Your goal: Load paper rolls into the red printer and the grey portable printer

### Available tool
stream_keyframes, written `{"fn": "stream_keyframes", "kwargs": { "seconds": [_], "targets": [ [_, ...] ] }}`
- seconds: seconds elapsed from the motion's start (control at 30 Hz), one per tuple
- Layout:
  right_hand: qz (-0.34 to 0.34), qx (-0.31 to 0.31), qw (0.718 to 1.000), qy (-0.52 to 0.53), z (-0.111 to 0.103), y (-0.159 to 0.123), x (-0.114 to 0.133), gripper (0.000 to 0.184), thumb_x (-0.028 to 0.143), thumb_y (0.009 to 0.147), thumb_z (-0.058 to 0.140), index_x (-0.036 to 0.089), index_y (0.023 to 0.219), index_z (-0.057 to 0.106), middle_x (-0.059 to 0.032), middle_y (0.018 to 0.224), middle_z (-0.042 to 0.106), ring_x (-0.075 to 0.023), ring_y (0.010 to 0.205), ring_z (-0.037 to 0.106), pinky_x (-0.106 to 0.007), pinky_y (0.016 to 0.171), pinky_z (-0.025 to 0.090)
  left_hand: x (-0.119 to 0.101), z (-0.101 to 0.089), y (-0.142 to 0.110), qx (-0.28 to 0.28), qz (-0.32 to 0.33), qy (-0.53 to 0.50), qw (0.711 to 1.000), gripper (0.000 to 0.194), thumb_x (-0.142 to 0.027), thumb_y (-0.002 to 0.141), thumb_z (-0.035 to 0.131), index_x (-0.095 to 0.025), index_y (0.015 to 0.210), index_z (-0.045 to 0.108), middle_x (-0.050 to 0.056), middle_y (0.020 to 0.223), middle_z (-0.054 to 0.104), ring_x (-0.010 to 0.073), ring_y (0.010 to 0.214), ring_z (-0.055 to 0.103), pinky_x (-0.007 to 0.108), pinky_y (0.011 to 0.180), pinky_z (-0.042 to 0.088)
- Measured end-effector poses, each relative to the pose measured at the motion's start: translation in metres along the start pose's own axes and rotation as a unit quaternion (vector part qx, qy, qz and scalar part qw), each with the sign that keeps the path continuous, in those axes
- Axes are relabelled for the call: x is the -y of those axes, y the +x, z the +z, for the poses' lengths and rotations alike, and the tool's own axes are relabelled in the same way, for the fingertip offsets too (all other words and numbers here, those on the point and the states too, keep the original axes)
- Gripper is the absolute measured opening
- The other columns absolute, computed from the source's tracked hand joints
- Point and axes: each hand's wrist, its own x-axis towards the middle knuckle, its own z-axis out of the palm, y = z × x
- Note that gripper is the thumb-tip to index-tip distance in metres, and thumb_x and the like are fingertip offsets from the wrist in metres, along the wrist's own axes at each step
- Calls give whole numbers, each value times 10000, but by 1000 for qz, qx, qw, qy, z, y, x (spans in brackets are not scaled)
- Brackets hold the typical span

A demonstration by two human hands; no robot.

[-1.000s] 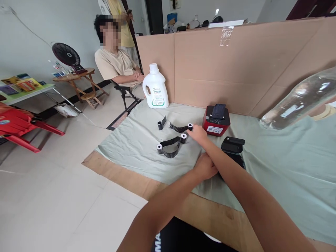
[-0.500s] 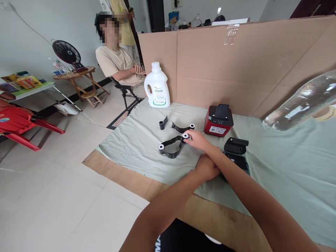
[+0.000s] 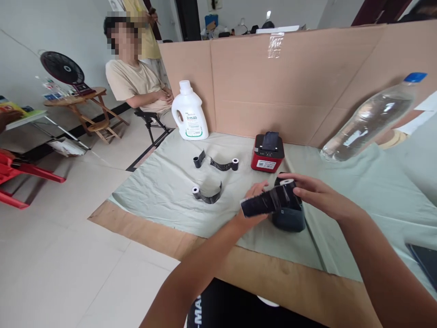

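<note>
My right hand (image 3: 319, 193) is closed on a small white-cored roll (image 3: 287, 183), from which a black strip (image 3: 264, 202) runs out to the left. My left hand (image 3: 253, 207) pinches the strip's free end, so the strip hangs stretched between both hands. It hovers just above a black label printer (image 3: 290, 218) on the grey-green cloth (image 3: 164, 191). On the cloth lie a curled black strip with a roll (image 3: 206, 195), another strip with a roll (image 3: 223, 164) and a short dark roll (image 3: 197, 161).
A red label printer (image 3: 267, 154) and a white detergent bottle (image 3: 189, 114) stand near the cardboard wall (image 3: 307, 82). A clear water bottle (image 3: 368, 118) leans at right. A dark flat device (image 3: 426, 259) lies at the right edge. A person (image 3: 133, 84) sits back left near a fan (image 3: 61, 68).
My right hand lifted one roll with its strip off the cloth and brought it back over the black printer. My left hand rose from the cloth and took the strip's end.
</note>
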Motion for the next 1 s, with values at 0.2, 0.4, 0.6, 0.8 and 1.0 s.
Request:
{"fn": "stream_keyframes", "kwargs": {
  "seconds": [0.2,0.4,0.6,0.8,1.0],
  "targets": [
    [-4,-19,978,-210,-19,-15,-34,334,468,930,590,246,1167,671,-80,1100,704,-278,978,660,-439,890,533,-21,-5,-7,51,157,73,984,524,-350,966,567,-267,1479,501,88,1213,632,233,1086,615,399,963,491],
    [-32,-65,909,-409,-7,16,-54,415,194,929,454,141,1292,649,-156,1198,609,-280,1075,649,-429,1003,496,-28,3,-9,77,237,186,950,302,-395,995,588,-350,1270,705,20,889,627,151,837,582,327,791,419],
    [10,-38,854,-519,3,26,-66,426,151,948,452,152,1329,644,-158,1248,624,-297,1059,653,-416,947,496,-24,2,-6,71,240,182,951,274,-416,1020,552,-339,1201,742,1,825,628,127,753,558,313,734,378],
    [-12,-43,822,-568,14,25,-74,366,119,900,544,162,1243,662,-143,1169,677,-314,1088,597,-405,893,493,-25,1,-7,135,215,173,952,347,-435,987,574,-292,1276,701,35,949,662,160,829,585,333,762,398],
    [28,-127,808,-574,20,22,-60,266,159,865,625,168,1130,609,-134,1163,659,-319,1110,587,-366,785,480,-30,9,-8,150,173,175,958,304,-447,1001,559,-292,1201,729,32,938,658,163,848,598,333,751,384]
  ]
}}
